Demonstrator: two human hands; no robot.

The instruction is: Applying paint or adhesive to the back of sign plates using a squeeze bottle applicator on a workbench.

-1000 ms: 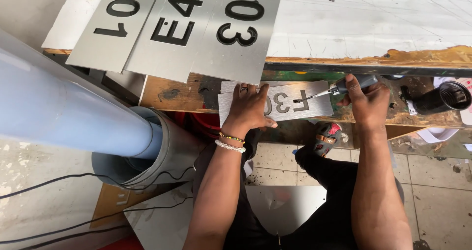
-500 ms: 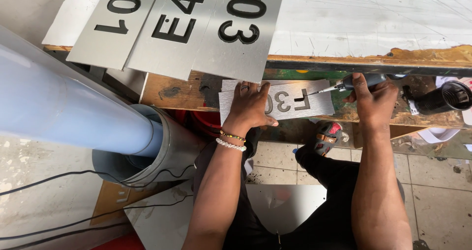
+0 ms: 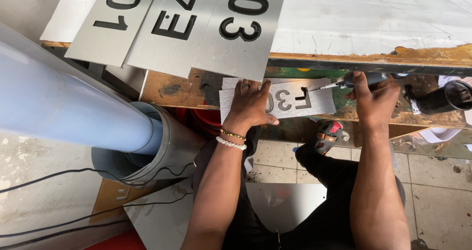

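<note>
Workshop clutter fills the head view: a scarred wooden bench [image 3: 172, 90] with larger cut-out metal plates [image 3: 196, 23] stacked on the shelf above, and a pale blue pipe [image 3: 64, 107] slanting into a steel drum at the left. On the bench lies a small brushed metal plate [image 3: 314, 105], its long axis running left to right between the hands. The left hand [image 3: 250, 105] presses flat on its left end, fingers spread (a ring shows on one). The right hand [image 3: 376, 97] is curled tight around a pen-like rotary tool [image 3: 344, 82], whose tip meets the plate's upper right part. Compared with half a second ago, both hands sit almost unchanged; the tool tip has barely shifted.
</note>
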